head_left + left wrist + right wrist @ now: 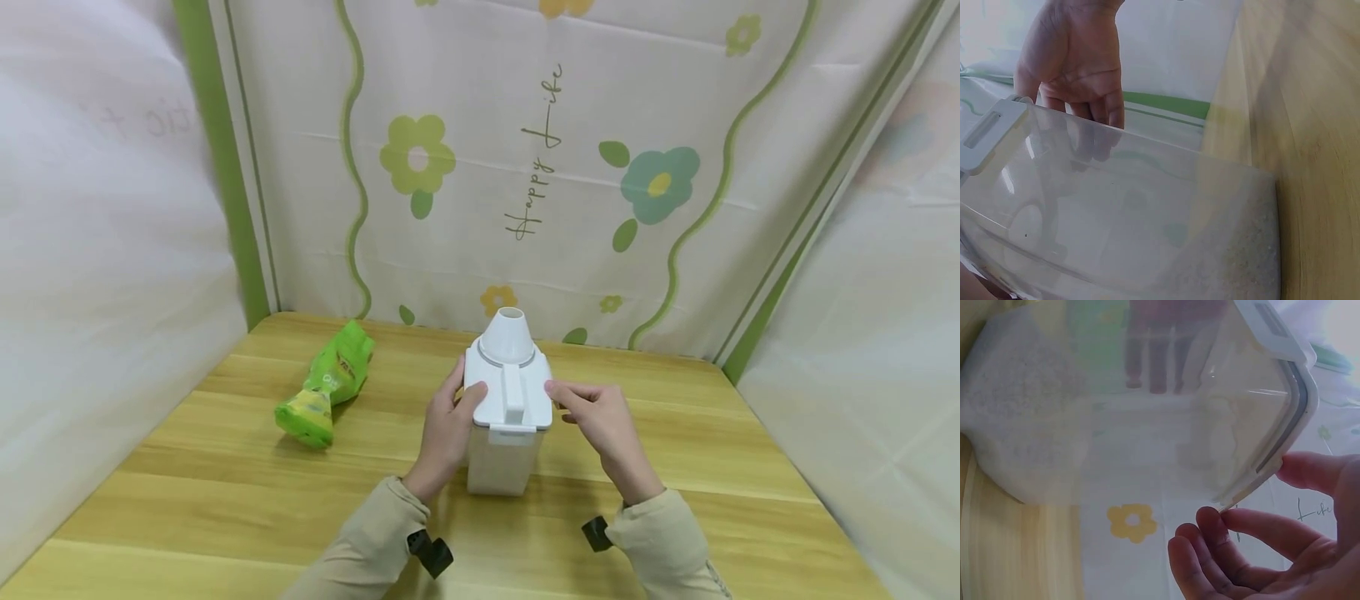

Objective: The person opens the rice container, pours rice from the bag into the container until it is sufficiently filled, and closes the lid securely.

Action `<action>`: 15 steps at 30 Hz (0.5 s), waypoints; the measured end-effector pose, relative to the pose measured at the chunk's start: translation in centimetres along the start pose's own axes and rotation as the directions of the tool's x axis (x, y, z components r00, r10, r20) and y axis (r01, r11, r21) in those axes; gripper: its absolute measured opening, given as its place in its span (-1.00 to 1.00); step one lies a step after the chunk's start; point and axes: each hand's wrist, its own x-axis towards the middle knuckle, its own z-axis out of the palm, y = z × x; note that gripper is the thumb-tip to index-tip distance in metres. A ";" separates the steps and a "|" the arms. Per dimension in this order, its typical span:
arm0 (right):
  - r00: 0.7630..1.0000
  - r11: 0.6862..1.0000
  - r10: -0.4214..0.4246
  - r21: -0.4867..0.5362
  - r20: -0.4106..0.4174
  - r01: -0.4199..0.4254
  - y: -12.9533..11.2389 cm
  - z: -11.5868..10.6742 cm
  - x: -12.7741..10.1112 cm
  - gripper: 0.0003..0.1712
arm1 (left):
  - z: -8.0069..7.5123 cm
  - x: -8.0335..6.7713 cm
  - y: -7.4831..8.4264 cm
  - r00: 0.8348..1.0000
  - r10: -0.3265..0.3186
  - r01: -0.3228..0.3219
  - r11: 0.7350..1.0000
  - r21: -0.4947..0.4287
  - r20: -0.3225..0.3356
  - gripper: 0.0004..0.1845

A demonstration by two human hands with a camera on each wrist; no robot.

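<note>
Sleeved wrists nearest | left hand [447, 429] grips clear lidded container [501, 454], steadying it | right hand [603, 421] fingertips [1210, 519] on white lid [510, 398] edge, fingers relaxed | green bag [324, 385] beyond left fingers.

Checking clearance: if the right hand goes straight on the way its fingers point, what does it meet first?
Likely the white lid of the clear container: the right hand has fingertips right at its edge.

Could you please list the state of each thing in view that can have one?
container: upright on the table, partly filled with white grains.
lid: seated on the container, spout cap on.
green bag: lying on its side, crumpled.
left hand: grips the container's left side.
right hand: fingertips touch the lid's edge.
</note>
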 end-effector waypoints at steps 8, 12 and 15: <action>0.999 0.998 0.014 0.055 0.030 -0.015 -0.1 -0.2 0.2 -0.57 | 0.0 0.2 0.1 1.000 0.012 -0.012 1.000 0.009 0.004 -0.34; 0.999 0.996 0.026 0.089 0.038 -0.029 0.0 -0.1 0.2 -0.58 | 0.0 0.1 0.0 1.000 0.013 -0.013 1.000 0.004 0.009 -0.35; 0.999 0.994 0.027 0.107 0.039 -0.031 0.2 0.0 0.2 -0.58 | 0.0 0.1 -0.1 1.000 0.009 -0.009 1.000 0.017 0.008 -0.35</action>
